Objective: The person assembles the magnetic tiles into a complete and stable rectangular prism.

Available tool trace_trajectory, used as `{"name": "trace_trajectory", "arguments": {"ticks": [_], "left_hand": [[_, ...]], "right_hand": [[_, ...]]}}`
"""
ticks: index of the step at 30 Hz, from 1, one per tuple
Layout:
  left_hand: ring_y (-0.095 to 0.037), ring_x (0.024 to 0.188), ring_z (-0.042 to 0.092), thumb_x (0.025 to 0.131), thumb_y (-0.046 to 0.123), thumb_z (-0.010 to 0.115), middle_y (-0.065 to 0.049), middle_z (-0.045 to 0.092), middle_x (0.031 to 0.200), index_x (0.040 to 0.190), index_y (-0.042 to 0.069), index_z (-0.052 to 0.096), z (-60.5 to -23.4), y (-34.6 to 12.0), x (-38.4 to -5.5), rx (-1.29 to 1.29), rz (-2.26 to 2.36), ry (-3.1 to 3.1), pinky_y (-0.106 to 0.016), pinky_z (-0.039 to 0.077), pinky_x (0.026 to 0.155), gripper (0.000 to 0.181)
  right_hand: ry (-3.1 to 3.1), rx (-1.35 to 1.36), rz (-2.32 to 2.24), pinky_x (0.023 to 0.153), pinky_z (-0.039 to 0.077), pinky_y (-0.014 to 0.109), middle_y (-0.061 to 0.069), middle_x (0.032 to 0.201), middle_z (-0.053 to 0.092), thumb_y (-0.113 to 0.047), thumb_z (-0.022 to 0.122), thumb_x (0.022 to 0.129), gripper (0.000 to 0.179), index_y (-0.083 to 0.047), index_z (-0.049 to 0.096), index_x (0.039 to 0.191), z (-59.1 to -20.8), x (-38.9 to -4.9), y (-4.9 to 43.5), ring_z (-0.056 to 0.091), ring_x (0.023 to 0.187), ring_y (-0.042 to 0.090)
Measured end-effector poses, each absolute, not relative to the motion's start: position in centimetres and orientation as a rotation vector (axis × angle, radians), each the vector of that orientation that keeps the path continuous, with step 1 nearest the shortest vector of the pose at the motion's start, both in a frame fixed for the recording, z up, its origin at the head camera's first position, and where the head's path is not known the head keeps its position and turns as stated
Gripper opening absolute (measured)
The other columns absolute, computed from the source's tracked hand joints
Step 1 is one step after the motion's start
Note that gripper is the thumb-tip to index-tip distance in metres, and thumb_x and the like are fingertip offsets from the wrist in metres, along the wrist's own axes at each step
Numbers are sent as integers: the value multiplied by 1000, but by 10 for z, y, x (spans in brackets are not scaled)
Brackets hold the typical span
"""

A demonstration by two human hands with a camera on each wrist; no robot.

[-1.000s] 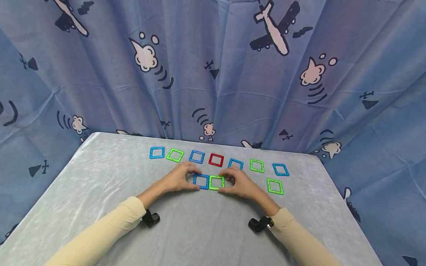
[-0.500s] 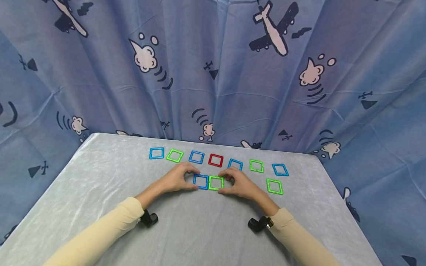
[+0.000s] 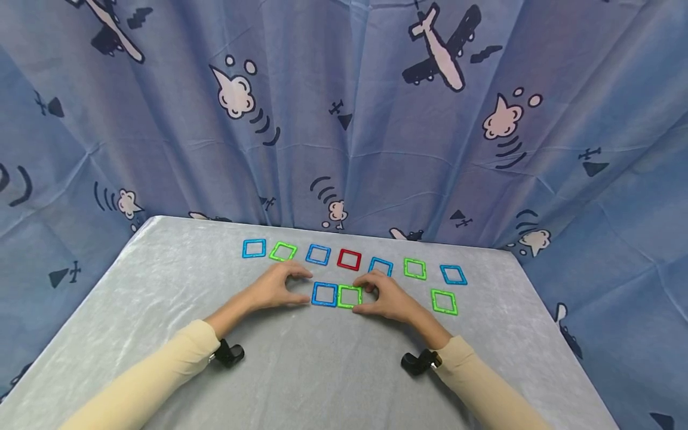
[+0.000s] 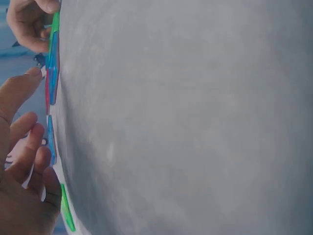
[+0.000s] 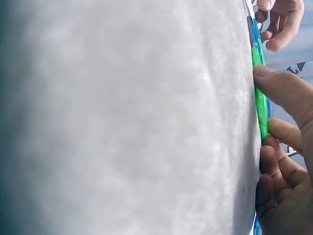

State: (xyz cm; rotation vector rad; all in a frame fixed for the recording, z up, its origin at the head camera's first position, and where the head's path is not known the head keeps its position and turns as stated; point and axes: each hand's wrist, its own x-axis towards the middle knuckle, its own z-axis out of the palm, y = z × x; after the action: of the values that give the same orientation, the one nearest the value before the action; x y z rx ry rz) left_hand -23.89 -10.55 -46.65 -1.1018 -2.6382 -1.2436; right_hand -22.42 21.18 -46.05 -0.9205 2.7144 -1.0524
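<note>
Near the middle of the table, a blue square magnetic tile point(image 3: 325, 305) lies flat, edge to edge with a green square magnetic tile point(image 3: 350, 286). Thumb and index finger of my right hand point(image 3: 389, 298) pinch the green tile at its right side; the right wrist view shows the thumb on the near edge of this green tile point(image 5: 261, 105). To the left of the pair, my left hand point(image 3: 273, 288) holds nothing, its thumb and fingers spread apart and a small gap from the blue tile. In the left wrist view the fingers of this left hand point(image 4: 27, 161) are loosely bent beside the blue tile point(image 4: 54, 73).
Behind the hands runs a row of square tiles, among them a red tile point(image 3: 349, 251), a blue tile point(image 3: 254, 256) and a green tile point(image 3: 415, 260). Another green tile point(image 3: 445, 312) lies right of my right hand. A patterned blue curtain point(image 3: 301, 119) hangs behind the grey-covered table point(image 3: 333, 370).
My left hand has let go of the blue tile and drawn back to the left. The right hand and the two joined tiles stay in place.
</note>
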Motion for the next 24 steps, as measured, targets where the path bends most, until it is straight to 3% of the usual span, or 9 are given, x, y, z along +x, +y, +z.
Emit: {"name": "trace_trajectory", "arguments": {"ticks": [24], "left_hand": [[-31,105,61,79,21,90,-8,68,113,118,2,73,-458,-145,-236,-962,-1233,-2687,-49,49,91,47]], "right_hand": [[2720,-912,-1058,83,49,36,3,106,60,-22,92,78,50,-5,70,119,-462,-224,212,56,94,21]]}}
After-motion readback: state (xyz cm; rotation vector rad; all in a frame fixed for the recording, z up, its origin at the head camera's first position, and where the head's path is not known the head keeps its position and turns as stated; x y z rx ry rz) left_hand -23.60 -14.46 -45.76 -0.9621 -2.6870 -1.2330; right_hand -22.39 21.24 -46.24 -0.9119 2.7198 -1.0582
